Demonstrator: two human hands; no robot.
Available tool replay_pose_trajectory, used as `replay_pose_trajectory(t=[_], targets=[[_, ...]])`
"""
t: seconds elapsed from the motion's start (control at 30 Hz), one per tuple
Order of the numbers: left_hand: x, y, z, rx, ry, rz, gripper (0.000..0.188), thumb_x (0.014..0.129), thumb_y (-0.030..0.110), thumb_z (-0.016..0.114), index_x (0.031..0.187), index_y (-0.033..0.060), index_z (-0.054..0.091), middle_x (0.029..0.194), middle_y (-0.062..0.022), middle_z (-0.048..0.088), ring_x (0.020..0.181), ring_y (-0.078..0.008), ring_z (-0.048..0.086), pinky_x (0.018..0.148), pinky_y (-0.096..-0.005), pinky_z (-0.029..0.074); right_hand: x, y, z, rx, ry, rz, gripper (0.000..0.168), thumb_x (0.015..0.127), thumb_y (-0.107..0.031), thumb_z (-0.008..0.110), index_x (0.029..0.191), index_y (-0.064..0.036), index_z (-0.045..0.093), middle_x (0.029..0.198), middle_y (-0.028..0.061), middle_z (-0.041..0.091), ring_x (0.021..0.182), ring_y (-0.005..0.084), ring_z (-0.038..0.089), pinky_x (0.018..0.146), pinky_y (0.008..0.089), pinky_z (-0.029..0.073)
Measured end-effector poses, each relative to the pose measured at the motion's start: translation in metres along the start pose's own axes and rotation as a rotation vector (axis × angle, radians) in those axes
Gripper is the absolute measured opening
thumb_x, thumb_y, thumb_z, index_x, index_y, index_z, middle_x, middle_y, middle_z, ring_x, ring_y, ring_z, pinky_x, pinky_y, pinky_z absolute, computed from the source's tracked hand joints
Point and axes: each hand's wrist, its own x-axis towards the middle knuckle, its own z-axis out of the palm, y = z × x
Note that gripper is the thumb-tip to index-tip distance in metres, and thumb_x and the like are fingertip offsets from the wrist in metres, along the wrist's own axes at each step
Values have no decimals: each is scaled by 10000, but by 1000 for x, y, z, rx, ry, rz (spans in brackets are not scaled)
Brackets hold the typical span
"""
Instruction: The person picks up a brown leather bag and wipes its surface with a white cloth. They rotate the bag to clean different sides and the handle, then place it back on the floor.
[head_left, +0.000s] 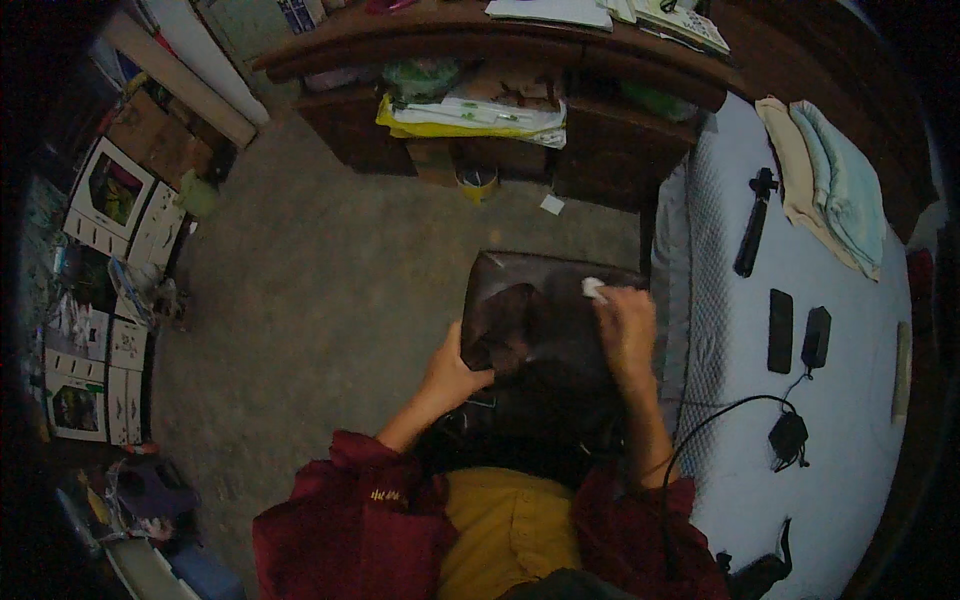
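Observation:
A dark brown bag (555, 315), leather-like, lies across the person's lap with its far edge pointing away from the body. My left hand (457, 375) grips the bag's near left corner, with the thumb on top. Over the right part of the bag, my right hand (626, 322) pinches a small white cloth or tissue (592, 287) against the surface near the far right corner. The fingers of the right hand look slightly blurred. Dark straps or folds lie at the near side of the bag, partly in shadow.
At the right a bed (750, 337) holds a black phone (780, 331), a small tripod (756, 225), a charger with a cable (787, 439) and folded towels (844, 187). Ahead stands a wooden desk (630, 157). Boxes (112, 199) are stacked at the left.

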Motion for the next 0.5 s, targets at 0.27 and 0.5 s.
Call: replay_pose_trajectory(t=[0.27, 0.5], targets=[[-4, -10, 4, 44, 55, 33, 714, 693, 133, 788, 1306, 55, 432, 1127, -167, 651, 1056, -304, 641, 895, -381, 501, 5, 1, -16, -72, 6, 53, 142, 852, -134, 686, 987, -153, 724, 873, 63, 604, 851, 278, 547, 768, 417, 398], [-4, 1, 5, 77, 54, 46, 721, 705, 163, 803, 1309, 50, 426, 1140, -175, 648, 1051, -306, 644, 899, -385, 500, 9, 12, -9, -184, 125, 154, 231, 817, -120, 721, 1047, -130, 712, 895, 62, 639, 900, 280, 566, 782, 404, 406]])
